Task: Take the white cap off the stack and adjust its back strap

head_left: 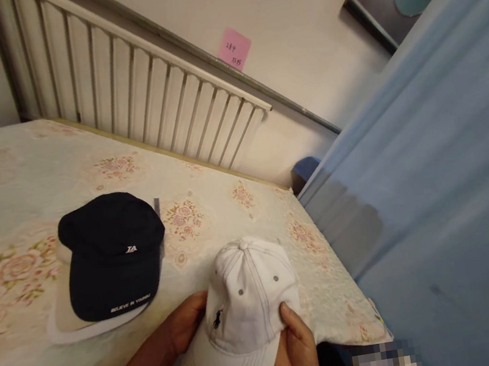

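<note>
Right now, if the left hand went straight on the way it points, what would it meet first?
The left hand would likely meet the white fabric baseball cap against it; exact contact is hidden.

Dark cap (pixel 116 265): "LA" on front, "BELIEVE IN YOURSELF" on brim (pixel 112 287). White cap (pixel 252 305): horse-and-rider logo (pixel 218 319). Pink note (pixel 234 49): handwriting, unclear.

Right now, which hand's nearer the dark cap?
Left: the left hand holds the white cap on the side toward the dark cap; the right hand holds the far side.
</note>
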Tool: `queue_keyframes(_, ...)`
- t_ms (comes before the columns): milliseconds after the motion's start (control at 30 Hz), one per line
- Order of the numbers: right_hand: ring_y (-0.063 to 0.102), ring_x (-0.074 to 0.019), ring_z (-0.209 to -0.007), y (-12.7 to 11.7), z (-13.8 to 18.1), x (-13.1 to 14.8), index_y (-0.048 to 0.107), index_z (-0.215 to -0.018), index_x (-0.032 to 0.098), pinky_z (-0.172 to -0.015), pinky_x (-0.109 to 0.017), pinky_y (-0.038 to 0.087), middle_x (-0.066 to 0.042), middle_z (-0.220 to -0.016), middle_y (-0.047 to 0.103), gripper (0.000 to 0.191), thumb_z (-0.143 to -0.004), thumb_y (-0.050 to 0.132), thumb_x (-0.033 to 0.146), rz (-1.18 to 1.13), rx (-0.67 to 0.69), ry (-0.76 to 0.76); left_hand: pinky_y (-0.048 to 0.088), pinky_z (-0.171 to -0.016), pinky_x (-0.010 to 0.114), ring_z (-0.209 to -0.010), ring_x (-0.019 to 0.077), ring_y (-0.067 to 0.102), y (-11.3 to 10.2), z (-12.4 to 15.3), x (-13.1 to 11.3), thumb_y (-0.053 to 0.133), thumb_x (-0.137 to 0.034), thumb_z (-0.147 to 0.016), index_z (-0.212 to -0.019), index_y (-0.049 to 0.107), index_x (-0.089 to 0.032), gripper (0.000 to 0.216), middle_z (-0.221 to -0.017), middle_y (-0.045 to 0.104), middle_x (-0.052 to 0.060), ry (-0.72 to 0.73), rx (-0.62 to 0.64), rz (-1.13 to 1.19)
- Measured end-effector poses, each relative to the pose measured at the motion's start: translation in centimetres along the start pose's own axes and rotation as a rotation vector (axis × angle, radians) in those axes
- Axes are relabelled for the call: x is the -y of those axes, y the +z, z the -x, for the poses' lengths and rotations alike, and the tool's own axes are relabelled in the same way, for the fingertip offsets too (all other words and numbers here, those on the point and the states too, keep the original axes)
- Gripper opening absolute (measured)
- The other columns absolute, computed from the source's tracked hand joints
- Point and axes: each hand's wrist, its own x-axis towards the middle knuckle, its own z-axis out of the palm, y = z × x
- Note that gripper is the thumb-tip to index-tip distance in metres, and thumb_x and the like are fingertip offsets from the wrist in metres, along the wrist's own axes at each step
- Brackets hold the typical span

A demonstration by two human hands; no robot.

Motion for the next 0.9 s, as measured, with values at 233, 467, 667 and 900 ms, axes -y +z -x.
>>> queue_keyframes(233,0.066,-0.0287,-0.103,0.0,-0.1,0.1,0.074,-0.097,0.018,-0.106,-0.049,0.037,-0.010,-0.099,0.075,0.035,-0.070,0.068,0.039,0.036,0.009,-0.013,0.050,-0.085,0.043,-0.089,0.0295,0.070,-0.2,0.0,0.1,0.058,-0.036,-0.077,-0.107,0.066,-0.014,0.038,-0.085,0.076,0.009,0.007,-0.024,0.007)
queue_keyframes(467,0.065,-0.0300,-0.105,0.2,-0.1,0.0,0.073,-0.097,0.018,-0.104,-0.050,0.038,-0.012,-0.103,0.073,0.039,-0.067,0.072,0.042,0.029,-0.023,0.008,0.050,-0.085,0.045,-0.090,0.0303,0.069,-0.6,-0.1,0.2,0.053,-0.041,-0.078,-0.109,0.065,-0.015,0.042,-0.087,0.076,0.010,-0.002,-0.044,-0.072)
queue_keyframes(667,0.064,-0.0289,-0.107,-0.3,-0.3,-0.1,0.073,-0.098,0.017,-0.104,-0.049,0.039,-0.012,-0.103,0.073,0.039,-0.071,0.069,0.045,0.068,-0.020,-0.011,0.051,-0.085,0.044,-0.093,0.0296,0.069,-0.8,0.0,0.3,0.051,-0.042,-0.078,-0.111,0.064,-0.015,0.045,-0.088,0.076,0.010,0.008,0.004,-0.065)
queue_keyframes(900,0.068,-0.0249,-0.100,-1.0,-0.9,-0.2,0.074,-0.098,0.019,-0.105,-0.046,0.038,-0.009,-0.101,0.074,0.034,-0.076,0.066,0.044,0.032,0.015,0.025,0.050,-0.086,0.043,-0.094,0.0295,0.069,-0.8,0.3,0.1,0.048,-0.044,-0.079,-0.113,0.063,-0.014,0.047,-0.091,0.075,0.011,-0.011,0.008,-0.069)
